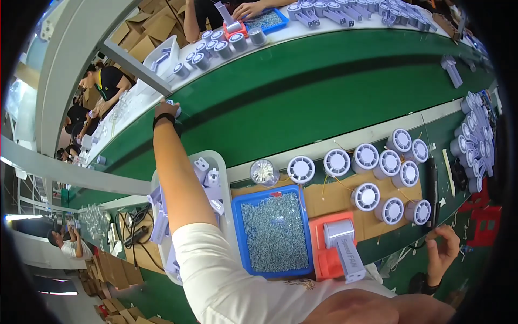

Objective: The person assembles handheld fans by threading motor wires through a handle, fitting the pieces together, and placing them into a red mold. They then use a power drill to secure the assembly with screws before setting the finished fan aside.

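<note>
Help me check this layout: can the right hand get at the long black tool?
Likely yes: the right hand sits just below the lower end of the long black tool, with nothing obvious between them; the round fan heads lie left of it.

Passage along the green belt [334,102] is open through the middle; a purple fan [452,71] obstructs part of its right end. A grey post [136,69] stands close beside the left grip [168,109]. The left forearm [178,170] crosses over the white bin [225,189]. Fan heads [389,163] crowd the near bench [372,249], with narrow gaps between them.
</note>
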`<action>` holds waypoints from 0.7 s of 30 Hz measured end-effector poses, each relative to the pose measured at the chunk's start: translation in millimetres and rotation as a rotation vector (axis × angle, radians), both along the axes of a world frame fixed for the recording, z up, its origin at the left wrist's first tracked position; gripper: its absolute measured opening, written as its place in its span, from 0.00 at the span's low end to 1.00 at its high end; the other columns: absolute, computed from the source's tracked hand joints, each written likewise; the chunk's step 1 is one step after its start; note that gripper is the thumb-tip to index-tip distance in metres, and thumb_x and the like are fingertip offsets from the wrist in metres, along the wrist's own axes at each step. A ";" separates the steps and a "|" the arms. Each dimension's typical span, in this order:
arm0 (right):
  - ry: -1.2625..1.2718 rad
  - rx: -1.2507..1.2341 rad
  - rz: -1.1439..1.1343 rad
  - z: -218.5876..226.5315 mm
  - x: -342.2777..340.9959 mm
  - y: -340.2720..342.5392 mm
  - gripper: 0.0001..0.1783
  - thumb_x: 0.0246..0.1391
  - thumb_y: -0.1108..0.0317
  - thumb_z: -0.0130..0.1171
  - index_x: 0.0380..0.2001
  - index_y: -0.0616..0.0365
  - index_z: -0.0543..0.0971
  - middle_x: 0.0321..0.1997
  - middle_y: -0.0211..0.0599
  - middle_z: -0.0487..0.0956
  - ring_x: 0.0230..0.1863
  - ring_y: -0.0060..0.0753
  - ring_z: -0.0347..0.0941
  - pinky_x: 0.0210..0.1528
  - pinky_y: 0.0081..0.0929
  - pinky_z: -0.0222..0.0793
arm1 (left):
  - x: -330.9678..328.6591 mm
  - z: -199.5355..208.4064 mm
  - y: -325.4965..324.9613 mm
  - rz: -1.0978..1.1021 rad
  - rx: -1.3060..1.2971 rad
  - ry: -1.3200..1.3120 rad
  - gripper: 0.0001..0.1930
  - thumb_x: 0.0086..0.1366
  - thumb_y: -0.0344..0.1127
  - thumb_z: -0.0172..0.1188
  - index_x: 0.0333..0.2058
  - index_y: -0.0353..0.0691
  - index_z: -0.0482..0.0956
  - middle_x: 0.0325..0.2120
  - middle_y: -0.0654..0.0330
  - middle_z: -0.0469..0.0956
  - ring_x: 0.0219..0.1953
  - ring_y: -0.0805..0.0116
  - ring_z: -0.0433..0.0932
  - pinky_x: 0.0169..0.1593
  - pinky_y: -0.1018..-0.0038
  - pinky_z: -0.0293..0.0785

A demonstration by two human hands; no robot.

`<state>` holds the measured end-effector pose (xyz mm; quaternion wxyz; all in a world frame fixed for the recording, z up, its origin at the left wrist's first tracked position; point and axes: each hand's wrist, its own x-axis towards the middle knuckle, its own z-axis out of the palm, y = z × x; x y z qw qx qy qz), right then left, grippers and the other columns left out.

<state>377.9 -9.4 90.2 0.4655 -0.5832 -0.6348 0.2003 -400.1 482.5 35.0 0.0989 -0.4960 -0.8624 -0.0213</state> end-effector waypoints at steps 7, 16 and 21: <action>0.039 0.102 0.120 11.8 -41.7 4.0 0.19 0.55 0.67 0.68 0.46 0.63 0.75 0.35 0.39 0.77 0.31 0.29 0.74 0.40 0.28 0.71 | -60.8 25.4 -38.5 -0.361 -0.282 0.184 0.36 0.55 0.55 0.68 0.58 0.41 0.75 0.54 0.44 0.79 0.55 0.44 0.78 0.58 0.58 0.75; 0.281 0.092 1.090 68.3 -178.6 -66.4 0.12 0.49 0.69 0.71 0.36 0.62 0.83 0.26 0.40 0.84 0.26 0.36 0.81 0.30 0.31 0.78 | 102.8 177.0 -291.4 -0.402 0.819 -2.127 0.25 0.73 0.45 0.55 0.58 0.30 0.68 0.52 0.45 0.75 0.53 0.44 0.77 0.54 0.44 0.78; -0.087 -0.088 1.121 81.7 -294.5 -116.3 0.09 0.54 0.71 0.65 0.36 0.66 0.81 0.28 0.46 0.80 0.31 0.49 0.80 0.35 0.37 0.76 | 93.4 190.8 -451.6 -0.482 0.659 -1.956 0.22 0.76 0.47 0.52 0.57 0.34 0.71 0.55 0.46 0.75 0.53 0.44 0.78 0.54 0.54 0.81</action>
